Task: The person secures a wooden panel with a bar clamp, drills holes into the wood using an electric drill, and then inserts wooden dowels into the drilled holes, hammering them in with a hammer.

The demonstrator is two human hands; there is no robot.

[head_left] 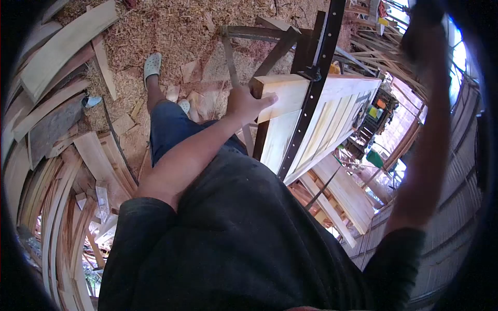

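Note:
My left hand (246, 105) grips the near end of a pale wooden door-like panel (332, 111), its thumb lying over the edge board and its other fingers partly hidden. Across the panel runs a long dark metal bar with holes (310, 98), and a clamp fitting (312, 73) sits at the panel's edge beside it. My right arm is raised at the far right. My right hand (425, 33) is a dark, blurred shape near the upper right edge; its fingers, and anything in them, cannot be made out.
Wood shavings (176, 26) cover the ground around my clog (152, 65). Stacked boards (67, 44) curve along the left side. A wooden trestle (275, 54) stands beyond my left hand. Thick planks (342, 192) lie right of the panel, near a corrugated sheet wall (446, 217).

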